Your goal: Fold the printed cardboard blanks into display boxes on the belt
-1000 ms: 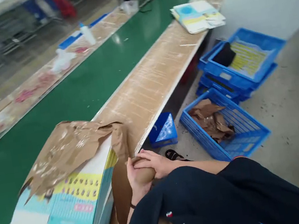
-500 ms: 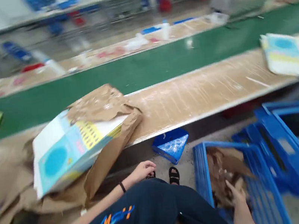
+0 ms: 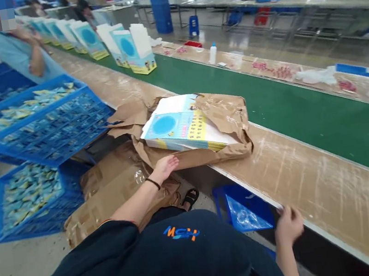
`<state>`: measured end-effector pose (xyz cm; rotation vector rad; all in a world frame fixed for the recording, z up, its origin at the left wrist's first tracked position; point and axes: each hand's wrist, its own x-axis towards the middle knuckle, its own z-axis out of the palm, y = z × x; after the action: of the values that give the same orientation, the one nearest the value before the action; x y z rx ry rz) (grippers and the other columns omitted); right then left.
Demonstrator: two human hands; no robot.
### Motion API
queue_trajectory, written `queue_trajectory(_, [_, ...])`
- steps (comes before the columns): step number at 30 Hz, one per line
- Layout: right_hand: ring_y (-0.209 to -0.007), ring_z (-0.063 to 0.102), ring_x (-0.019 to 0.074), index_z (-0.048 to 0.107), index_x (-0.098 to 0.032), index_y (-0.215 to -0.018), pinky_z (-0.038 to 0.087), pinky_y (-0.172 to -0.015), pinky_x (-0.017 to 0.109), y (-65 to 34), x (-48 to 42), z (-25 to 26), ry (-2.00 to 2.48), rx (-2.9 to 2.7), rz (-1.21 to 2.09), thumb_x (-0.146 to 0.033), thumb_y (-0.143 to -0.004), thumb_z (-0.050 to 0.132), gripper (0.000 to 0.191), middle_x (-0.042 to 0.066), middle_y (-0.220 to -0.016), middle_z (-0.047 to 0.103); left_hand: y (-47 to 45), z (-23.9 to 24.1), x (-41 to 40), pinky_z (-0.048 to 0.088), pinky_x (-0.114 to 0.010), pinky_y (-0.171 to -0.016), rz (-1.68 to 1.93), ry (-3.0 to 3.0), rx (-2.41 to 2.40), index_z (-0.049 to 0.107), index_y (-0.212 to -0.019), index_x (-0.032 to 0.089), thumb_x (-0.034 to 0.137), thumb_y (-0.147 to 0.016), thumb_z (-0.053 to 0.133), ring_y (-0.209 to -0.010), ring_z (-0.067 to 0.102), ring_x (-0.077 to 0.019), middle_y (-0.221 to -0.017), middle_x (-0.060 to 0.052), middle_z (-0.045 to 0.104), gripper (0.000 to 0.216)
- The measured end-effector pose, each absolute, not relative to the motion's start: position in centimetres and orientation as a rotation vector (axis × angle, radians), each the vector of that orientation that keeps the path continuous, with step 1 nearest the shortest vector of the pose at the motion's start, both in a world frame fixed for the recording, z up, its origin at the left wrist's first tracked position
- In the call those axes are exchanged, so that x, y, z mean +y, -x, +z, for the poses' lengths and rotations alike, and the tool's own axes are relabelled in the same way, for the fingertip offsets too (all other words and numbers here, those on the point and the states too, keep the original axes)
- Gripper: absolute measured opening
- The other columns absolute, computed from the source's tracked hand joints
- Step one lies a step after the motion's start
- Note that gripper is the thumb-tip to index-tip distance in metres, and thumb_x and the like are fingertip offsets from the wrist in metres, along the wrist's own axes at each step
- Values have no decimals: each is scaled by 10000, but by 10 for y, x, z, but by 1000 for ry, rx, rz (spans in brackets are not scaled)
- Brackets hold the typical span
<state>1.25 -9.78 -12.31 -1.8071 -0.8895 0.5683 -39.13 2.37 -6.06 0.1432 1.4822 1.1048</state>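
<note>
My left hand (image 3: 165, 166) reaches forward with its fingers stretched, touching the lower edge of torn brown wrapping paper (image 3: 226, 112). That paper lies around a stack of flat printed cartons (image 3: 183, 129), light blue and yellow, on the wooden bench edge (image 3: 317, 182). My right hand (image 3: 288, 224) hovers low beside the bench's front edge, fingers loosely curled and slightly blurred, with nothing visible in it. My dark trousers fill the foreground.
A green conveyor belt (image 3: 289, 112) runs behind the bench. Blue crates (image 3: 37, 119) of small packets stand at left, a brown-wrapped bundle (image 3: 115, 186) lies on the floor, and a blue stool (image 3: 244, 207) sits under the bench. Folded cartons (image 3: 128, 49) stand further up, near another person (image 3: 17, 52).
The view swung left from the blue basket of paper scraps. My right hand left that basket and rose beside the bench. My left hand moved up to the wrapping paper.
</note>
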Motion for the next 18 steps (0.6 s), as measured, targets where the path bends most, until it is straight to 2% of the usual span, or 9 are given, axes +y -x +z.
queue_trajectory(3, [-913, 689, 307, 652, -164, -1032, 610, -854, 459, 60, -4, -111, 1555, -1330, 652, -735, -943, 436, 616, 152, -984, 680, 420, -67, 55, 582, -264, -788, 1309, 99, 1499, 641, -1049, 118, 210, -1008, 576, -845, 652, -126, -1006, -70, 671, 119])
queue_trajectory(5, [-1051, 664, 322, 694, -190, -1052, 562, -985, 476, 116, 53, -101, 1357, -1617, 730, -665, -930, 525, 519, 153, -1108, 692, 432, -71, 73, 592, -300, -784, 1380, 207, 1479, 630, -1143, 128, 301, -1021, 596, -889, 650, -143, -1086, -69, 661, 215])
queue_trajectory(7, [-1249, 575, 357, 715, -193, -1138, 462, -1119, 516, 163, 96, -93, 1222, -1861, 737, -562, -911, 638, 440, 167, -1273, 654, 439, -74, 86, 596, -314, -792, 1408, 270, 1435, 632, -1167, 134, 331, -1013, 619, -912, 652, -153, -1110, -72, 658, 250])
queue_trajectory(8, [-1350, 494, 379, 704, -180, -1215, 391, -1175, 546, 182, 113, -91, 1196, -2021, 693, -503, -895, 697, 454, 179, -1371, 604, 441, -74, 91, 595, -310, -788, 1410, 287, 1410, 635, -1157, 133, 320, -1010, 623, -905, 652, -151, -1097, -68, 660, 238])
queue_trajectory(10, [-1488, 299, 424, 623, -142, -1388, 249, -1234, 609, 207, 136, -90, 1222, -2368, 542, -421, -858, 796, 624, 205, -1535, 453, 443, -74, 98, 587, -287, -756, 1393, 307, 1370, 637, -1103, 124, 259, -1007, 615, -855, 647, -137, -1027, -51, 662, 167])
queue_trajectory(12, [-1529, 188, 442, 511, -122, -1512, 191, -1240, 644, 220, 153, -93, 1298, -2605, 470, -450, -868, 817, 784, 218, -1609, 336, 444, -73, 101, 575, -262, -721, 1361, 317, 1349, 630, -1011, 116, 161, -993, 588, -785, 639, -127, -918, -37, 648, 64])
queue_trajectory(15, [-1522, 242, 412, 472, -112, -1540, 256, -1234, 606, 219, 185, -94, 1387, -2605, 613, -540, -981, 673, 732, 218, -1605, 346, 446, -73, 100, 569, -250, -712, 1305, 321, 1344, 596, -868, 139, 56, -943, 568, -701, 636, -128, -787, -35, 611, 116])
queue_trajectory(18, [-1465, 384, 359, 450, -95, -1545, 371, -1206, 501, 191, 230, -78, 1468, -2453, 654, -478, -1055, 530, 627, 219, -1559, 421, 446, -75, 95, 567, -244, -715, 1254, 302, 1361, 563, -801, 158, 35, -917, 582, -656, 634, -126, -743, -36, 603, 170])
